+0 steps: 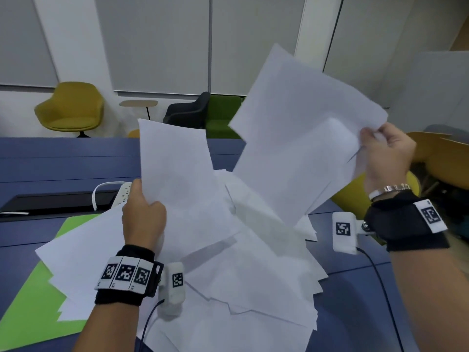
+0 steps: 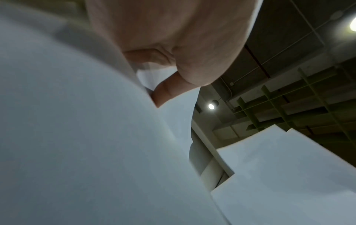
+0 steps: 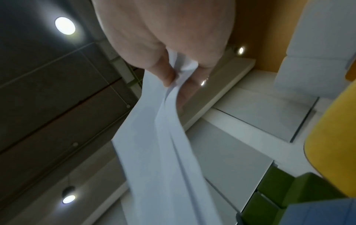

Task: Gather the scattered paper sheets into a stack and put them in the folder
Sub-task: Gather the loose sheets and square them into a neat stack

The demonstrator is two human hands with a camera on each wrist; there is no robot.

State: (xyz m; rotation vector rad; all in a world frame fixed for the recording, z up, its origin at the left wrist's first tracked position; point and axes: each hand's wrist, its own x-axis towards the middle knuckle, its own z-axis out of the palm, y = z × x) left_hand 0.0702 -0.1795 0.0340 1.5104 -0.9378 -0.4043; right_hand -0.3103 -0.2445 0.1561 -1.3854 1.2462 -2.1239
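Blue table (image 1: 76, 158) in front of you, panelled top with a dark cable slot (image 1: 55, 200) at the left; a white power strip (image 1: 123, 193) lies by the slot. Beyond the table: a mustard chair (image 1: 69, 107), a small round side table (image 1: 138, 104), a dark chair (image 1: 189, 110), green seating (image 1: 223, 110) against grey-white wall panels; more yellow chairs (image 1: 439, 151) at your right. The wrist views show a dark ceiling with round lamps (image 3: 65, 25).

The green folder (image 1: 30, 308) lies flat on the table at your lower left, partly under the paper. A loose, fanned heap of white sheets (image 1: 253, 275) covers the table centre, overlapping the folder's right part.

Your left hand (image 1: 143, 215) is raised over the heap, thumb and fingers closed on the lower left edge of a single sheet (image 1: 177, 174) held upright; the left wrist view shows the thumb (image 2: 165, 92) pressed on paper. Your right hand (image 1: 388, 153) is lifted higher, off the table's right edge, pinching the right margin of a small bunch of sheets (image 1: 299, 128) that slants up and left; the right wrist view shows the fingers (image 3: 165, 74) crumpling that margin. The two held lots are apart from each other, both above the heap.
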